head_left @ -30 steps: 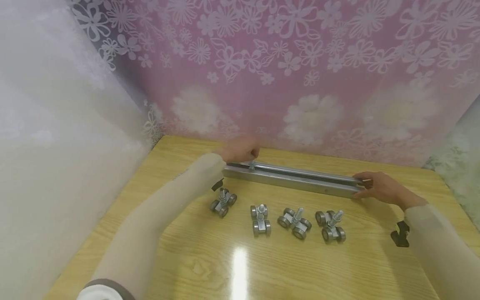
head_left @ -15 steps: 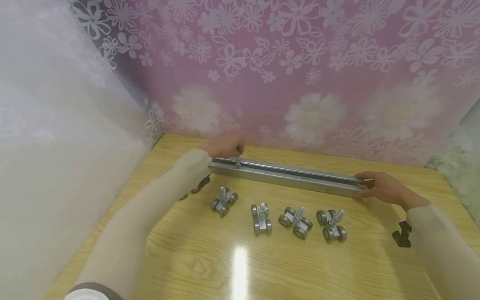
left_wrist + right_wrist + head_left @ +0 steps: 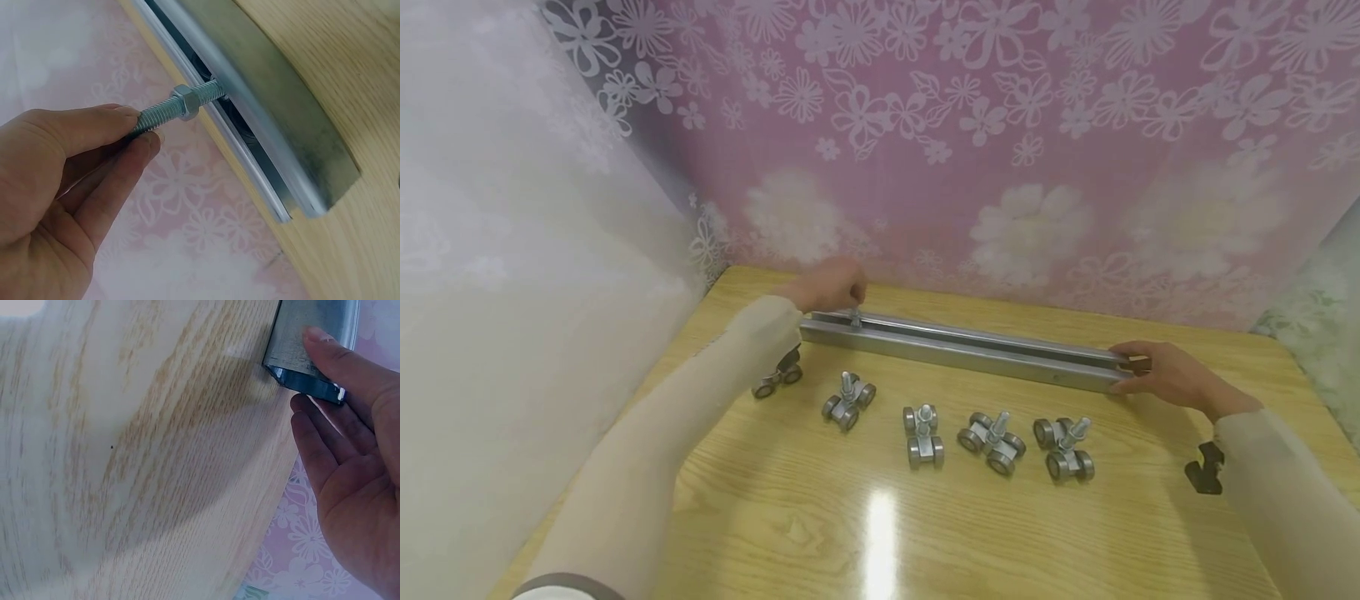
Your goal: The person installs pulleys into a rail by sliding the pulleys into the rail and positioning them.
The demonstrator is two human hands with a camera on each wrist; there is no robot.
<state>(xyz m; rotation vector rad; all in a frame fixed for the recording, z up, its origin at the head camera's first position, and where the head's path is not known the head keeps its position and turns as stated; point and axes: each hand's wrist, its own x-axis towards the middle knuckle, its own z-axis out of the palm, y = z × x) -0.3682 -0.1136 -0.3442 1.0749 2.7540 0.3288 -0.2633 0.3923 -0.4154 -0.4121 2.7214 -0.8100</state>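
A silver C-shaped metal rail (image 3: 955, 346) lies along the back of the table with its slot facing up. Near its left end, my left hand (image 3: 826, 283) pinches the threaded bolt (image 3: 157, 115) of a roller trolley between thumb and fingertips. A hex nut (image 3: 185, 102) sits on that bolt, close above the slot. The trolley's wheels are mostly hidden inside the channel, dark in the left wrist view. At the rail's other end my right hand (image 3: 1172, 377) grips the edges, thumb on one side wall (image 3: 300, 337) and fingers at the opposite side of the open end.
Several loose roller trolleys (image 3: 992, 442) stand in a row in front of the rail, bolts up. The leftmost trolley (image 3: 778, 379) is partly covered by my left wrist. Floral cloth (image 3: 880, 167) hangs behind the wooden table (image 3: 805, 533), and a pale sheet (image 3: 550, 250) stands at the left.
My left hand has moved left along the rail, carrying the trolley bolt with it through the slot. The leftmost loose trolley has come out from behind my sleeve. My right hand stays at its end.
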